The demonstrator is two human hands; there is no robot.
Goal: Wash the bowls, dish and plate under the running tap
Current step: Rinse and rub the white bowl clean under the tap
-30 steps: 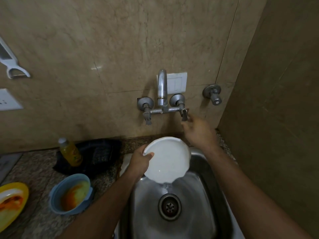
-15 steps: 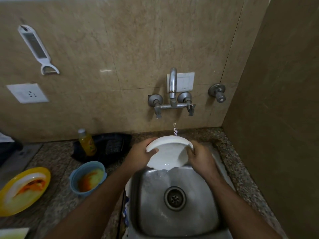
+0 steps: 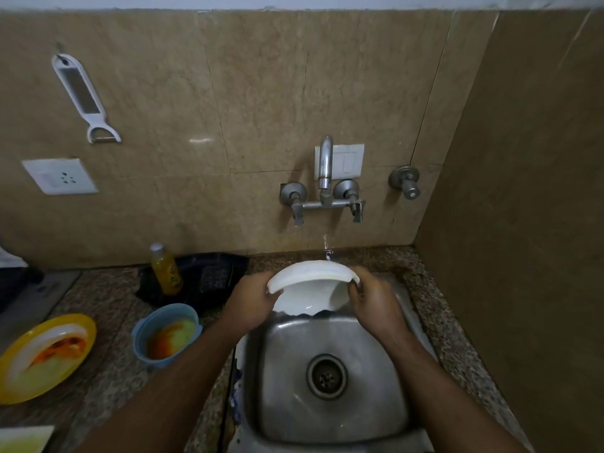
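I hold a white bowl [image 3: 310, 287] tilted towards me over the back of the steel sink [image 3: 330, 380]. My left hand [image 3: 250, 304] grips its left rim and my right hand [image 3: 376, 305] grips its right rim. A thin stream of water [image 3: 327, 245] drops from the tap [image 3: 325, 168] onto the bowl's far edge. On the counter to the left stand a blue bowl [image 3: 166, 335] with orange residue and a yellow plate [image 3: 45, 356] smeared with orange sauce. The corner of a pale dish [image 3: 23, 439] shows at the bottom left.
A yellow soap bottle [image 3: 166, 269] stands by a black tray [image 3: 196, 279] behind the blue bowl. A peeler [image 3: 85, 96] and a socket [image 3: 60, 176] are on the tiled wall. A brown wall [image 3: 523, 223] closes the right side. Granite counter [image 3: 108, 380] surrounds the sink.
My right hand left the tap's right handle and came down to take the bowl's right rim. The flow is now a thin stream. The bowl tipped more upright, towards me.
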